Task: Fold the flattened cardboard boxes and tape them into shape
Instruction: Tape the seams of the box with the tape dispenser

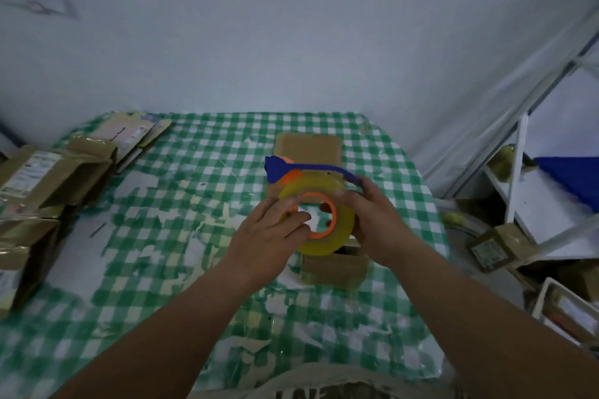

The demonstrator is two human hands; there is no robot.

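Above the middle of the table, a tape dispenser is up in both hands: a fat roll of clear yellowish tape on an orange core, with a blue handle running across its top. Left hand comes in from the near side, fingers curled onto the roll's face and reaching into the orange ring. Right hand has the other side, fingers wrapped round the roll's edge and the tail of that blue handle (a firm grip, by the look of it). Directly beneath sits the cardboard box, folded up and standing on the table, its far flap lying flat beyond the dispenser and its near wall showing below the roll; how far it is taped I cannot tell. All of it rests on a green-and-white checked tablecloth, worn through in pale patches. Over on the left edge, a stack of cardboard boxes with labels, some flattened behind them. Off to the right, a white metal shelf frame with more small boxes on the floor beside it.
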